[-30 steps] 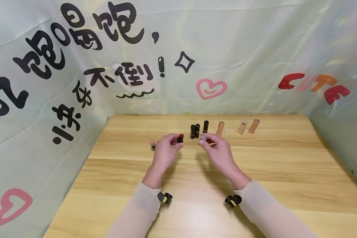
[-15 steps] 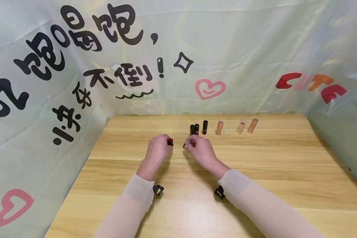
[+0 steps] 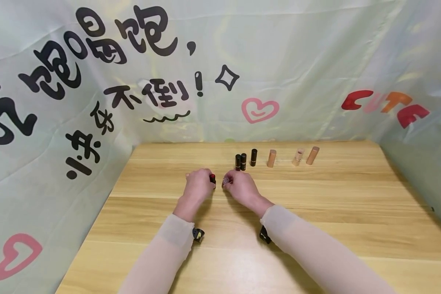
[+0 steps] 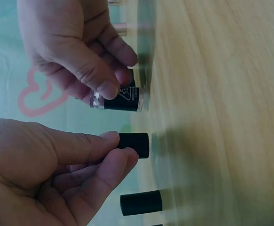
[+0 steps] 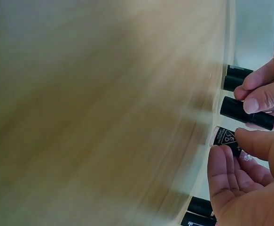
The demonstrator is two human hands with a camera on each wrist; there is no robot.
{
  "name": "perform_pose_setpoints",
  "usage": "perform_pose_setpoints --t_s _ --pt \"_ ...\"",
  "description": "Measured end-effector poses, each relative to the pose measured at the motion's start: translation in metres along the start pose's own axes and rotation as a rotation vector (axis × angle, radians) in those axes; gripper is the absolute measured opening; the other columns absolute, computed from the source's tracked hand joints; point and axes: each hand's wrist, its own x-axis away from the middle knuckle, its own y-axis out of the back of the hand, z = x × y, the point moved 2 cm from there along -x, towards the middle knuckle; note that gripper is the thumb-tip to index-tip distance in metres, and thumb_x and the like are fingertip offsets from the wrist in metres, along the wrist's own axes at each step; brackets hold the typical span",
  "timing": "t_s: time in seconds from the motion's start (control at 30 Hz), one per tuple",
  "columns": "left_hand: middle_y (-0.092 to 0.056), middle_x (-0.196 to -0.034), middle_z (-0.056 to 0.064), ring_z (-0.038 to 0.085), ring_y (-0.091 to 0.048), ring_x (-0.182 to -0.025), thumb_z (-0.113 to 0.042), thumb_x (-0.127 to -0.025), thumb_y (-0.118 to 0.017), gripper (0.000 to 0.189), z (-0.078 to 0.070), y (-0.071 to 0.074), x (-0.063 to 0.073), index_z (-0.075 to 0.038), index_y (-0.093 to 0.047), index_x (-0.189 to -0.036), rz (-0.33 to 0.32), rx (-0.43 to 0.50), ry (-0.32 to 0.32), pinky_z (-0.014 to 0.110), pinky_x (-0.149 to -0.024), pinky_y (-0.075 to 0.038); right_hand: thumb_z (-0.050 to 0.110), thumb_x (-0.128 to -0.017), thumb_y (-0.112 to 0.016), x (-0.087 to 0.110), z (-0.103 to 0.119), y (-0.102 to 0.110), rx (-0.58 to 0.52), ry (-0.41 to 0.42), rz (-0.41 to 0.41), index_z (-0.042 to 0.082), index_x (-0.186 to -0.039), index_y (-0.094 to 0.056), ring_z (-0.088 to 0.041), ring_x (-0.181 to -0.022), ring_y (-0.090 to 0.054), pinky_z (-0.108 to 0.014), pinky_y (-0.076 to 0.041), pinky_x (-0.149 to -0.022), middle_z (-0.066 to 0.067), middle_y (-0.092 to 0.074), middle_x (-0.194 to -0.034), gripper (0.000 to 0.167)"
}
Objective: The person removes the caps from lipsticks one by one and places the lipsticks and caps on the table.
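Observation:
My left hand (image 3: 197, 183) pinches a black lipstick (image 3: 212, 179) with its red tip showing at the top. Opposite it, my right hand (image 3: 242, 186) pinches a short black-and-clear tube (image 4: 122, 100) with white print on its side. In the right wrist view this printed tube (image 5: 227, 138) is between thumb and fingers, just apart from the lipstick (image 5: 247, 113). Both things are roughly upright and close to the tabletop; whether their bases touch it I cannot tell. A pinkish tip (image 3: 187, 174) peeks out behind my left hand, the rest of it hidden.
Beyond my right hand stand several black tubes (image 3: 243, 161). Farther right are a rose-gold tube (image 3: 272, 158), a pale pink one with a clear top (image 3: 298, 157) and another rose-gold tube (image 3: 312, 156). Printed cloth walls (image 3: 301, 81) enclose the wooden table (image 3: 228, 261).
Both hands have come down and left toward the tabletop, the right one farther, so the lipstick and the tube are nearer each other. The pink-tipped thing is now mostly behind my left hand.

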Motion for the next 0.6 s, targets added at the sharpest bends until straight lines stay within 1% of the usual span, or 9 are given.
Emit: perform_pose_setpoints --t_s 0.07,0.2,0.33,0.47,0.6 --pt "-0.079 -0.100 0.012 0.038 -0.074 -0.098 -0.017 -0.092 -0.083 0.015 -0.0006 -0.0016 -0.0009 -0.006 -0.076 -0.100 -0.001 0.000 0.000 0.066 -0.112 -0.040 0.012 -0.095 -0.078 -0.0011 0.0006 -0.0010 0.008 0.001 0.010 0.013 -0.102 -0.075 -0.015 -0.085 -0.069 -0.038 -0.059 -0.081 0.002 -0.076 -0.093 0.008" --pt "-0.080 -0.099 0.012 0.037 -0.074 -0.095 -0.016 -0.091 -0.083 0.013 -0.0008 -0.0034 -0.0009 -0.006 -0.076 -0.099 -0.010 0.005 -0.002 0.062 -0.106 -0.041 0.012 -0.095 -0.078 -0.0025 0.0022 -0.0028 0.022 -0.001 0.026 0.013 -0.104 -0.074 -0.016 -0.086 -0.070 -0.038 -0.059 -0.082 0.001 -0.076 -0.095 0.010" --pt "-0.080 -0.100 0.013 0.037 -0.074 -0.094 -0.016 -0.091 -0.083 0.015 -0.0005 -0.0036 -0.0009 -0.006 -0.076 -0.099 -0.012 0.011 -0.003 0.061 -0.103 -0.042 0.013 -0.095 -0.078 -0.0039 0.0027 -0.0037 0.027 -0.009 0.034 0.013 -0.105 -0.074 -0.018 -0.089 -0.070 -0.039 -0.059 -0.084 0.000 -0.076 -0.097 0.011" --pt "-0.079 -0.100 0.013 0.037 -0.074 -0.095 -0.017 -0.091 -0.084 0.016 0.0005 -0.0041 -0.0012 -0.006 -0.076 -0.099 -0.007 0.014 -0.004 0.065 -0.108 -0.040 0.014 -0.096 -0.078 -0.0048 0.0019 -0.0042 0.034 -0.022 0.048 0.013 -0.107 -0.074 -0.018 -0.091 -0.071 -0.039 -0.060 -0.085 -0.001 -0.077 -0.099 0.012" --pt "-0.079 -0.100 0.014 0.041 -0.074 -0.100 -0.017 -0.092 -0.083 0.015 0.0005 -0.0048 -0.0013 -0.007 -0.075 -0.098 0.002 0.027 0.001 0.071 -0.116 -0.034 0.015 -0.096 -0.078 -0.0053 0.0014 -0.0042 0.047 -0.028 0.060 0.012 -0.108 -0.074 -0.019 -0.093 -0.072 -0.040 -0.060 -0.086 -0.002 -0.077 -0.100 0.013"
